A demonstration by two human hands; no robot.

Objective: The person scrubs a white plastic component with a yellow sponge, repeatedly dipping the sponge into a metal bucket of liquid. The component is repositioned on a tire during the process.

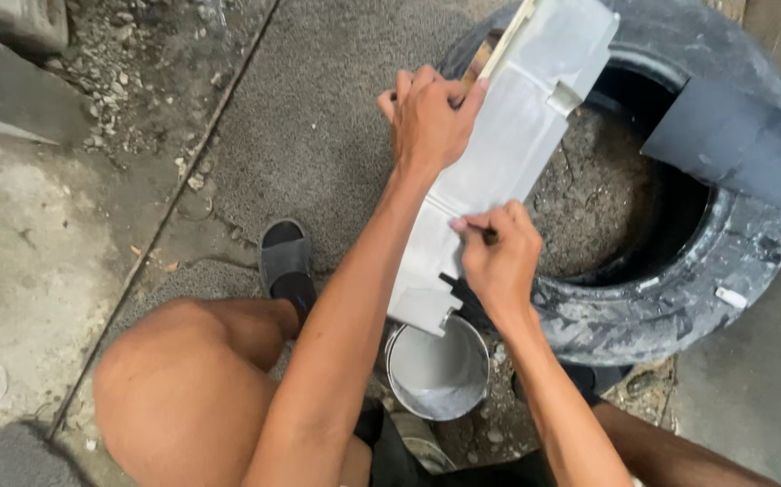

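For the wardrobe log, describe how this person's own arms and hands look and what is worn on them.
Both arms are bare from the elbow down: no sleeves, gloves, watch, bracelets or rings in view. The left hand and right hand are lean, with bare fingers and short nails. Further down, a dark open-toed sandal is worn on one foot.

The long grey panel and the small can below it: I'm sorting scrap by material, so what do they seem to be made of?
The panel looks like moulded plastic: thin walls, stepped edges and a clip-like tab, with a matte grey coat that may be wet paint. The can looks like metal, judging by its thin bright rim, and holds pale grey liquid. The right hand holds a thin dark tool against the panel; the left hand steadies it.
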